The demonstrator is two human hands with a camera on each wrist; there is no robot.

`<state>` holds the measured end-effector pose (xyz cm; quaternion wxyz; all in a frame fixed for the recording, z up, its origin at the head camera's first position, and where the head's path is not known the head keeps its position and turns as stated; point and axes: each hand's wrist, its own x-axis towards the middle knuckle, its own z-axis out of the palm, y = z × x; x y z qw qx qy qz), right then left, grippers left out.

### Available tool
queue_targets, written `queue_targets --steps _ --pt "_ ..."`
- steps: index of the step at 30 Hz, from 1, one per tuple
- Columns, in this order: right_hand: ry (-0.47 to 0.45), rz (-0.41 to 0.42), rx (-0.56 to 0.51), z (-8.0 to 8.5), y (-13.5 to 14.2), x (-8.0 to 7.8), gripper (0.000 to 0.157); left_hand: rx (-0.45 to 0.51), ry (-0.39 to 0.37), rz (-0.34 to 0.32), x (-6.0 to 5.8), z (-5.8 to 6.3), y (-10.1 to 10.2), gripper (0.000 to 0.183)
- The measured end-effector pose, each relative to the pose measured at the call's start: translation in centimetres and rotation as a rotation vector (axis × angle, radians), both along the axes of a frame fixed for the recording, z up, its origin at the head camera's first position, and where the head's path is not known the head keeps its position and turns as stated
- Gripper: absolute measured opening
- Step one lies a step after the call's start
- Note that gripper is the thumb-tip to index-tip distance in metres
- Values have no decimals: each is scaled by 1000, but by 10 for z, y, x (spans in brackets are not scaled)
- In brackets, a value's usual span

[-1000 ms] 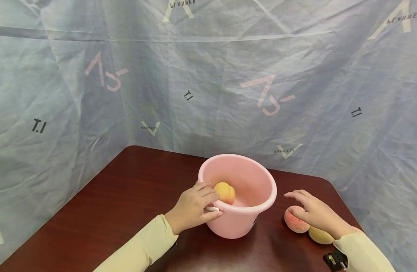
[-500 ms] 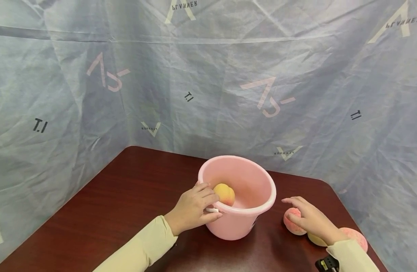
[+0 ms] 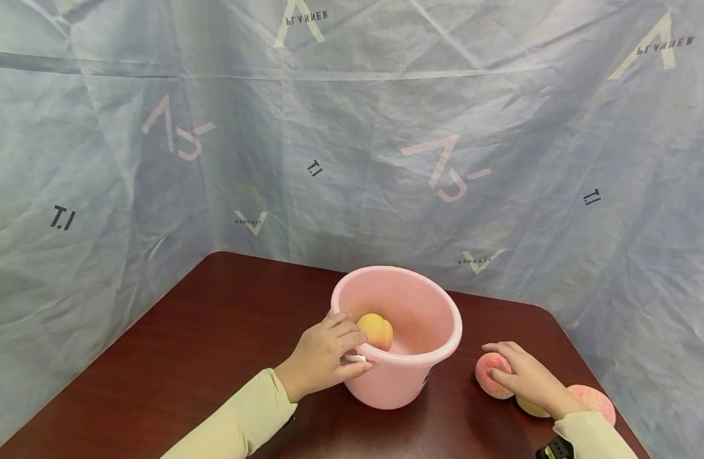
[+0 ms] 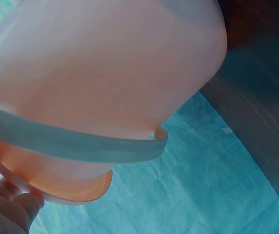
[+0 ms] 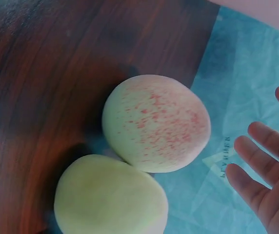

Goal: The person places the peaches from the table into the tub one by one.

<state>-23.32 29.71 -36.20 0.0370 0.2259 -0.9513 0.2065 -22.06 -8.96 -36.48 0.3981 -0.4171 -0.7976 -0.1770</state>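
My left hand [image 3: 322,354] grips the near left rim of a pink bucket [image 3: 386,386], which stands on the table. A yellow-orange peach [image 3: 376,330] lies inside the bucket. In the left wrist view, my thumb and fingers [image 4: 28,202] pinch the rim, close to the bucket's pale handle [image 4: 76,141]. To the bucket's right, my right hand [image 3: 527,376] hovers over a reddish-pink peach [image 3: 488,377], its fingers spread and apart from the fruit in the right wrist view. A yellow-green peach [image 5: 108,195] touches that pink one; the hand partly hides it in the head view.
Another pink peach [image 3: 595,403] lies by the table's right edge, partly behind the right sleeve [image 3: 593,433]. The dark red-brown table [image 3: 214,325] extends to the left. A printed grey-blue cloth [image 3: 352,159] hangs behind and at both sides.
My right hand has shifted slightly and come down nearer the pink peach. The far right peach has come into view from behind the sleeve. The left hand keeps its hold on the bucket.
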Motion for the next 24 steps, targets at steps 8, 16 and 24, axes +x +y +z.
queue_targets --steps 8,16,24 --pt "-9 -19 15 -14 4 -4 39 -3 -5 -1 0 -1 -1 24" --pt "6 -56 37 -24 2 -4 45 -6 33 8 -1 -1 -3 26" --pt "-8 -58 55 -31 2 -10 44 0 21 4 -1 0 -2 25"
